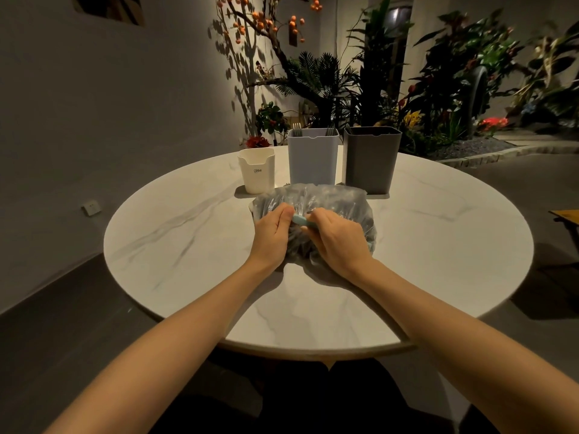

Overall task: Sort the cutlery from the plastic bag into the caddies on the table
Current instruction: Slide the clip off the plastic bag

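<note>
A clear plastic bag [332,198] full of dark cutlery lies on the round marble table [188,245]. My left hand [272,233] and my right hand [336,238] both grip the bag's near edge, pinching its light-blue closure strip [300,220] between them. Behind the bag stand three caddies: a small cream one [257,173] at the left, a tall light-grey one [312,158] in the middle with fork tines [297,129] sticking up, and a dark-grey one [372,159] at the right. The cutlery inside the bag is blurred by the plastic.
Potted plants and a branch with orange fruit stand behind the table. A grey wall with a socket is at the left. A wooden item pokes in at the right edge [565,216]. My legs are under the table's near edge.
</note>
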A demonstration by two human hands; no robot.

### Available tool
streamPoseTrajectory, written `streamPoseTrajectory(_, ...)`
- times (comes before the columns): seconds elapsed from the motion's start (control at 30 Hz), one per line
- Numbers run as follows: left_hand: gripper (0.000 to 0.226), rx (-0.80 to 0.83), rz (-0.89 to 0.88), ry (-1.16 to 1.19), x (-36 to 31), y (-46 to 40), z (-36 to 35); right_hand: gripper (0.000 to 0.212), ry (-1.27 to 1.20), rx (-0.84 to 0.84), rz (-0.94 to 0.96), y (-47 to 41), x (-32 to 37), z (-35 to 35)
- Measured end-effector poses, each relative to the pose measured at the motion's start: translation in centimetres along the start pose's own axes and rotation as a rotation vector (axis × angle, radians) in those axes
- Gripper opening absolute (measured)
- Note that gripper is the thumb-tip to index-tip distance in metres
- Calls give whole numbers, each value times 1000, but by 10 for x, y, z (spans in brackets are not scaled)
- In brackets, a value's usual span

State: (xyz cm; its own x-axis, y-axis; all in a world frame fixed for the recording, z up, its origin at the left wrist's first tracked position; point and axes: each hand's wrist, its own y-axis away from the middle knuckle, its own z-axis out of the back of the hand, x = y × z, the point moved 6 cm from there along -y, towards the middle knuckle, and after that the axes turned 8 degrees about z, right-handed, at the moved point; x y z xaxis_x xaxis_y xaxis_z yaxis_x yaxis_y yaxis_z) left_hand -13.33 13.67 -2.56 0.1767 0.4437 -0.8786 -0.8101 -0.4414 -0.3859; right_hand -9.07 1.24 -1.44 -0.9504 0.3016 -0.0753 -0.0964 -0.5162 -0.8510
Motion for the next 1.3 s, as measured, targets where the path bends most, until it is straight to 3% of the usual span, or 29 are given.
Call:
streamPoseTrajectory(0.17,32,2,114,146,6,-1,-2,19,46,-25,9,1,3,5)
streamPoseTrajectory(0.37,32,31,115,137,8,-2,1,48,-4,-45,14,1,6,13)
streamPoseTrajectory(0.63,32,-137,39,191,4,0,20,43,-222,114,-334,13,-12,22)
streamPoseTrajectory(0.77,23,-177,0,178,-3,3,23,43,-308,220,-366,13,-15,11)
streamPoseTrajectory(0.93,21,-165,-18,178,-8,2,20,58,-369,67,-314,11,-16,19)
streamPoseTrajectory(1.13,43,-118,-102,166,-21,3,9,37,-318,-57,-309,12,-25,30)
streamPoseTrajectory(1.3,40,-74,-110,124,-30,-5,-9,20,-372,-51,-388,10,-44,35)
